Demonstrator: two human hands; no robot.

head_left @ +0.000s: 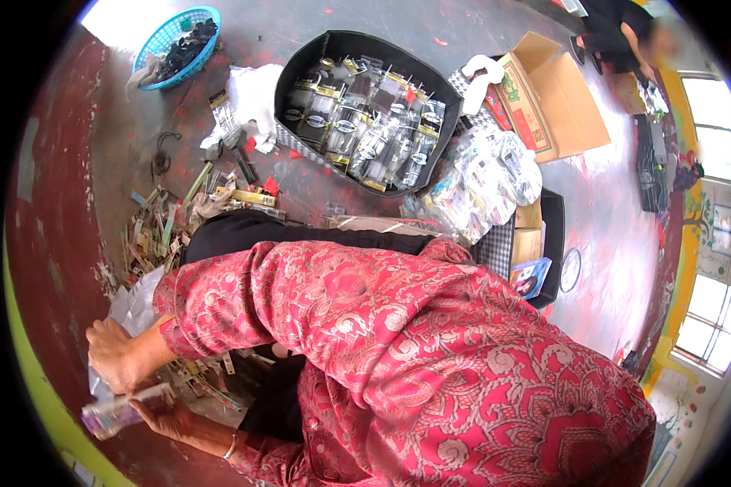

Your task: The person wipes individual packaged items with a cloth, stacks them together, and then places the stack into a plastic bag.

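Both my hands are at the lower left, in front of red patterned sleeves. My right hand (115, 354), the upper one, is closed in a fist at a crumpled clear plastic bag (135, 302), whose film shows above and below the fist. Below it, my left hand (164, 415), with a bracelet at the wrist, holds a small clear packet with purple and whitish parts (112, 415) between thumb and fingers. The packet's contents are too blurred to name. Beside my hands, a heap of narrow packaging scraps and cards (158, 231) covers the floor.
A black tub (280, 89) holds several clear packets with dark labels. Right of it lie a big clear bag of packets (487, 178) and an open cardboard box (573, 105). A blue basket (209, 15) with dark material stands at the far left. Another person (613, 36) is at the far right.
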